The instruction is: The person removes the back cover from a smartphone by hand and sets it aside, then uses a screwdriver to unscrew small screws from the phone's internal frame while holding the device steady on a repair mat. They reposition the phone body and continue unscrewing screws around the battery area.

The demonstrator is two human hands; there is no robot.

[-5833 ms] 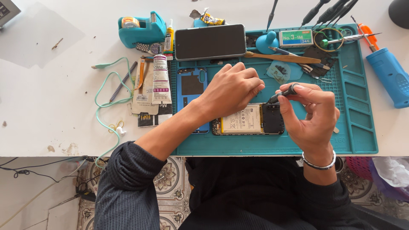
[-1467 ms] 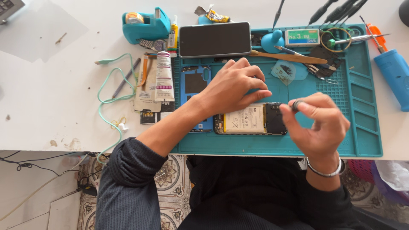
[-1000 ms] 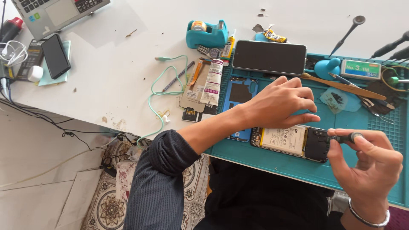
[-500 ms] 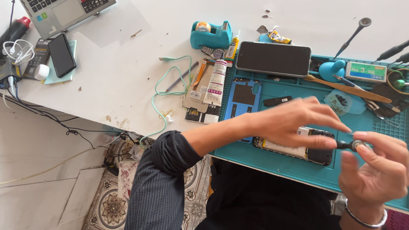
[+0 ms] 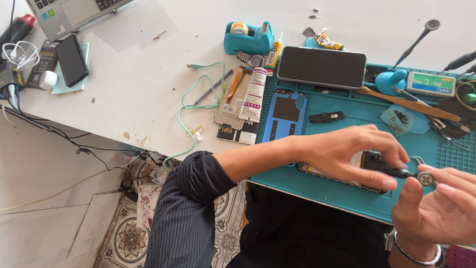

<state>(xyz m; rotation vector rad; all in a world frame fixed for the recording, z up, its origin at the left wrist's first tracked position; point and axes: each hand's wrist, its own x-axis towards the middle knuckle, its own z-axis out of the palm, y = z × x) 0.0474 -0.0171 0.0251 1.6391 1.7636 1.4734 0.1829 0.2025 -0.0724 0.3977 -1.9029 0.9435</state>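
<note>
My left hand (image 5: 354,154) reaches across the teal work mat (image 5: 342,191) and pinches the dark shaft of a small screwdriver (image 5: 406,173) over an opened phone (image 5: 342,176) that lies on the mat. My right hand (image 5: 441,208), with a metal bracelet on the wrist, holds the screwdriver's round silver cap end (image 5: 425,178) between thumb and fingers. Most of the opened phone is hidden under my left hand. A blue phone back cover (image 5: 285,116) lies left of it on the mat.
A black phone (image 5: 322,67) lies face down at the mat's top edge. A glue tube (image 5: 253,92), teal tape dispenser (image 5: 248,37), green cable (image 5: 201,106), wooden stick (image 5: 411,104) and staple box (image 5: 430,83) lie around. A laptop (image 5: 74,12) and another phone (image 5: 72,59) sit far left.
The view swung left, showing the laptop and table edge. My left hand lifted off the opened phone and moved right to the screwdriver that my right hand holds.
</note>
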